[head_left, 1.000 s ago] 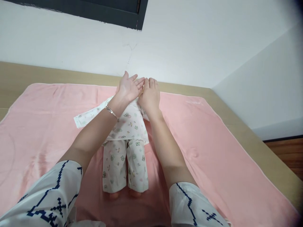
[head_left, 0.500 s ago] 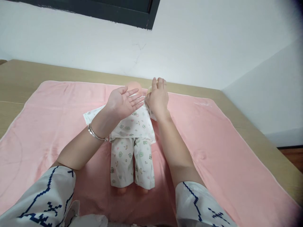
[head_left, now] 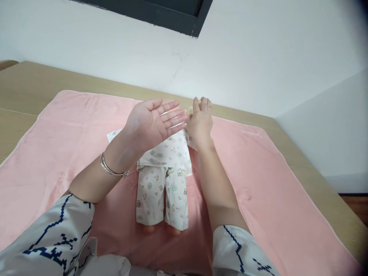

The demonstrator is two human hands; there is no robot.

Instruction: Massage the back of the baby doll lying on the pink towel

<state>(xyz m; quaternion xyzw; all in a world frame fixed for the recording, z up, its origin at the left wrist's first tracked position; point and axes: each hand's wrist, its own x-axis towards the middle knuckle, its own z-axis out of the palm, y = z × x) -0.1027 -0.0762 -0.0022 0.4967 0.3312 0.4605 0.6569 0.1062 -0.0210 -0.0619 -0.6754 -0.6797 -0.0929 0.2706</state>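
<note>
A doll in white printed pyjamas [head_left: 163, 157] lies on its back on a pink blanket [head_left: 253, 172], its feet toward me. Held palm up above the doll's upper body, my left hand [head_left: 155, 122] is open with fingers stretched out, and it hides the doll's head. Just right of those fingertips, my right hand [head_left: 201, 120] is closed, back of the hand up, around a pale yellow object [head_left: 190, 110]. Most of that object is covered by the fingers, so I cannot tell its kind. The doll's sleeve [head_left: 191, 141] lies by my right wrist.
The blanket is spread over a wooden table [head_left: 51, 78] that stands against a white wall [head_left: 244, 57]. A dark frame [head_left: 172, 19] is on the wall above. At the far left edge a brown rounded thing [head_left: 7, 64] shows.
My left hand is now larger in view and further right, covering the doll's head that showed before. My right hand keeps its grip on the pale yellow object. The whole view has tilted slightly.
</note>
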